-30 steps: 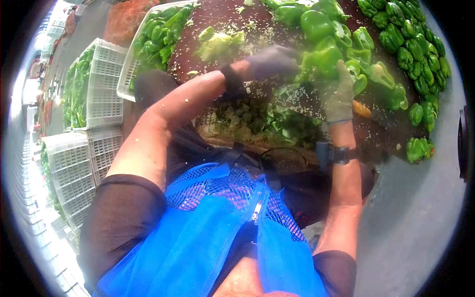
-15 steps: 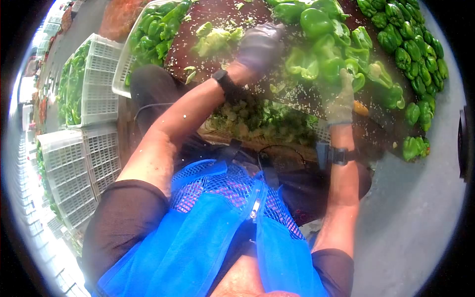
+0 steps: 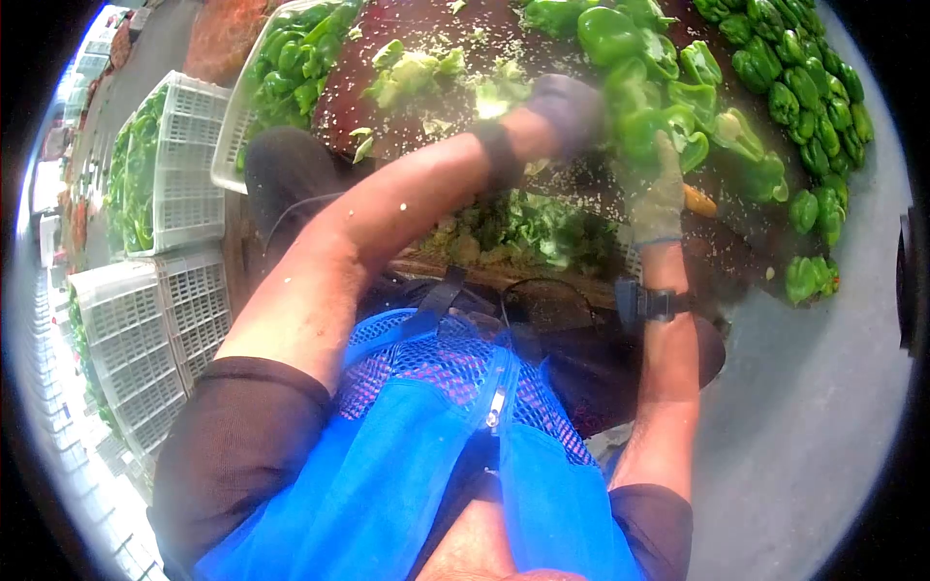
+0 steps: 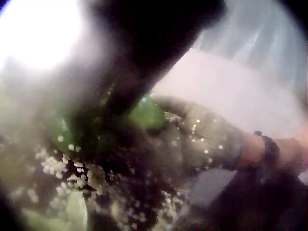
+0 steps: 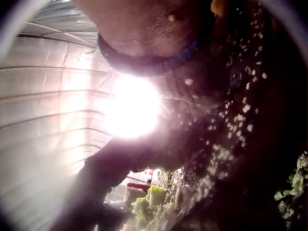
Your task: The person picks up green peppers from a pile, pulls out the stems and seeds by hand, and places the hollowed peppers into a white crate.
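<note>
In the head view my left hand (image 3: 567, 116), in a dark purple glove and blurred, is close to the left side of a group of green bell peppers. My right hand (image 3: 659, 194) wears a pale glove speckled with seeds, its thumb pointing away from me. It grips a green bell pepper (image 4: 147, 114), whose shiny skin shows beside the glove in the left wrist view. Cut-open peppers (image 3: 693, 102) lie just beyond this hand. Pale pepper cores (image 3: 412, 77) sit on the dark red surface left of my left hand. My left fingers are too blurred to tell their hold.
Whole green peppers (image 3: 809, 97) lie along the right edge of the seed-strewn board (image 3: 387, 24). A white crate (image 3: 232, 136) of peppers stands at the left, with more crates (image 3: 199, 155) beyond. Cores and scraps (image 3: 542, 232) fill a container below my hands. An orange elongated piece (image 3: 699, 201) lies beside my right hand.
My left hand swung away to the left over the cores, then came back right towards the peppers. A pale core now lies where it passed. My right hand stays nearly in place.
</note>
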Tool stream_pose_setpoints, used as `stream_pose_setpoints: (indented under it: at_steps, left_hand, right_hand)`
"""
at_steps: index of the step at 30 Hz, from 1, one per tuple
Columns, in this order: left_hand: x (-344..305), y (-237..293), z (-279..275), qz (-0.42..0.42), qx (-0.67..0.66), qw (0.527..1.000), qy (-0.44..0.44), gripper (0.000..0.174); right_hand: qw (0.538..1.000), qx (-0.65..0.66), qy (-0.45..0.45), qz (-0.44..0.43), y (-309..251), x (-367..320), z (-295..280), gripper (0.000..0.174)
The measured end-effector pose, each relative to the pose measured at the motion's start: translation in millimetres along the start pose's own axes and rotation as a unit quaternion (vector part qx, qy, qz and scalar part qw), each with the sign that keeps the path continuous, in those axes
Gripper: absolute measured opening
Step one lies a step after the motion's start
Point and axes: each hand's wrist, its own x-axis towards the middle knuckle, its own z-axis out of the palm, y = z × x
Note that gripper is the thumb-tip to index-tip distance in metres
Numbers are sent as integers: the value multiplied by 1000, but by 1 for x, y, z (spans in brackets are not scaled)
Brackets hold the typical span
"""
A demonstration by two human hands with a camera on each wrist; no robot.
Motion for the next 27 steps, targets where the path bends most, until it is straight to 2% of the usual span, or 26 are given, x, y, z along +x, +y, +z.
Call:
stream_pose_setpoints:
  at_steps: [1,4,5,7,9,11,15,18,20,25,27]
  left_hand:
    - [10,2,3,3,17,996,-85,27]
    - [13,10,-7,39,82,988,-128,30]
    - [12,12,-14,48,103,986,-123,34]
    - [7,6,-26,72,42,990,-118,34]
    - [8,1,-22,63,-51,990,-111,34]
    - [13,-8,-7,21,-171,980,-101,34]
    - [20,-3,18,-29,-63,997,-38,33]
    - [20,-1,25,-65,-17,997,-26,31]
    - [14,-11,33,-42,-64,997,20,28]
    - [0,-32,31,58,-32,994,81,26]
    - [-26,-10,-7,-42,-56,997,26,26]
  right_hand:
    - [1000,-1,7,-9,1,1,0,35]
    - [1000,0,21,-22,4,2,0,35]
    - [1000,5,20,-20,5,1,1,35]
    - [1000,-3,21,-15,6,3,0,35]
    - [999,-29,26,-9,8,5,-3,34]
    - [999,-24,28,-38,9,4,1,34]
    - [998,-26,30,-53,9,1,6,33]
    - [998,-17,36,-39,12,-1,8,34]
    - [999,-11,28,-24,19,2,4,33]
    - [1000,-13,22,-16,19,5,2,32]
    - [998,-31,38,-42,24,12,-4,32]
